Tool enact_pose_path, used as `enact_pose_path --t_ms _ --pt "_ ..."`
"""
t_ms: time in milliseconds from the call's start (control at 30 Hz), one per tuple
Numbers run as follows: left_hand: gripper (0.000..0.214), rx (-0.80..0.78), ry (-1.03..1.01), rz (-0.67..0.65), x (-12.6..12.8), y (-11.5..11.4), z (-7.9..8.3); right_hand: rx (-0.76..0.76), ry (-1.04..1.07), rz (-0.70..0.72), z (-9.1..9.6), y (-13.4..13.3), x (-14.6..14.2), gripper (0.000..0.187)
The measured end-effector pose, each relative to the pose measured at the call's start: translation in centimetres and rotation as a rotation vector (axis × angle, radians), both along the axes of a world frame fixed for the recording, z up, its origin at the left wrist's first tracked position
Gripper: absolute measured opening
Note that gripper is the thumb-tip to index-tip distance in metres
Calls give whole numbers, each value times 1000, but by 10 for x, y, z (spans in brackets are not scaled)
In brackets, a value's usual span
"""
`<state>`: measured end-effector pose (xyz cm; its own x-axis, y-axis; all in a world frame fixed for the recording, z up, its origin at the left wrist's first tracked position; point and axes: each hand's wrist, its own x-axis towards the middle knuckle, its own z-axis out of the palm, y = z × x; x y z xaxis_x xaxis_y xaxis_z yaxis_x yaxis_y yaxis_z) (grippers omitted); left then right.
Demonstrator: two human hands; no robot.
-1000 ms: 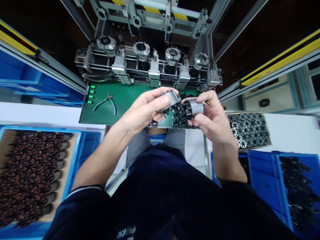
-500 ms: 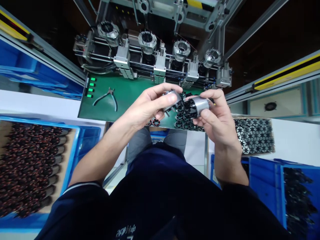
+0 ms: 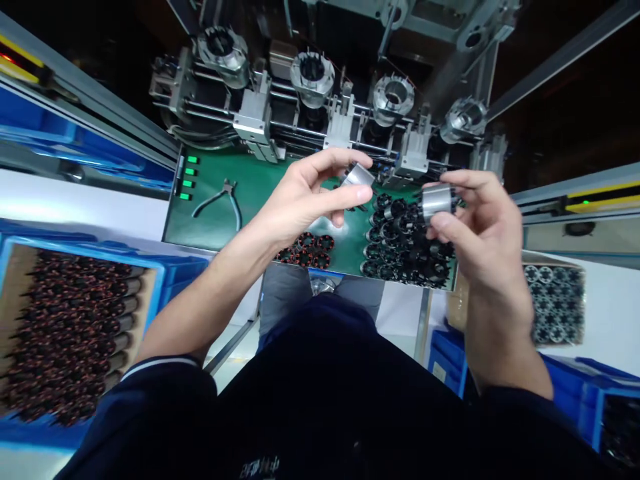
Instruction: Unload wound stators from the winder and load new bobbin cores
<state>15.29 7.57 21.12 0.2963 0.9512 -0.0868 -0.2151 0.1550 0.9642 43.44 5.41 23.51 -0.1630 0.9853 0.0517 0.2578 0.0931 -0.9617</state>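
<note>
My left hand (image 3: pixel 313 193) is closed on a silvery motor stator core (image 3: pixel 359 176), pinched between thumb and fingers above the green work surface (image 3: pixel 273 183). To the right, my right hand (image 3: pixel 483 223) grips another stator core (image 3: pixel 437 201), a metal ring with black plastic parts at its ends. The two cores are apart. Below my right hand sits a group of black-ended stator cores (image 3: pixel 395 247). Several copper-wound stators (image 3: pixel 307 250) stand near the front edge, below my left hand.
Cutting pliers (image 3: pixel 225 197) lie at the left by green buttons (image 3: pixel 188 171). Behind runs a machine with several round metal fixtures (image 3: pixel 313 73). A blue crate (image 3: pixel 150 300) of wound stators stands left; a box of bare cores (image 3: pixel 557 303) stands right.
My hands have moved apart, the right hand going rightward with its stator core. The cores on the green surface show more now. The camera view has shifted slightly.
</note>
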Motion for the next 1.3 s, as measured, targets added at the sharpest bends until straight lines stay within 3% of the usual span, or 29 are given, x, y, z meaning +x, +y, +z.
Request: enact_pose_path --t_ms 133,233,367,467,567,667,800,900,1067,1200,1300 --pt "68 114 160 59 -16 43 2 160 -148 -47 1 49 17 60" --pt "71 224 329 87 -28 86 0 237 -286 -87 -10 92 27 62" --pt "54 254 389 110 -35 140 -28 249 -482 -81 -46 140 42 69" --pt "64 183 337 177 -40 163 -57 218 -596 -1 -69 156 51 71" --pt "76 187 369 192 -48 168 -71 249 -656 9 -74 158 54 72" --pt "86 335 518 143 -50 164 -68 257 -672 26 -69 156 53 71" --pt "84 487 654 -80 -39 160 -59 284 -715 78 -62 159 51 66" --pt "80 510 642 -113 -33 166 -56 293 -691 32 -60 161 50 65" --pt "80 451 661 -183 -36 178 -59 289 -714 118 -61 159 47 58" --pt "79 426 652 -118 -37 178 -61 301 -709 94 -61 161 42 54" --pt "77 388 575 -50 -31 162 -63 296 -710 96 -56 169 47 56"
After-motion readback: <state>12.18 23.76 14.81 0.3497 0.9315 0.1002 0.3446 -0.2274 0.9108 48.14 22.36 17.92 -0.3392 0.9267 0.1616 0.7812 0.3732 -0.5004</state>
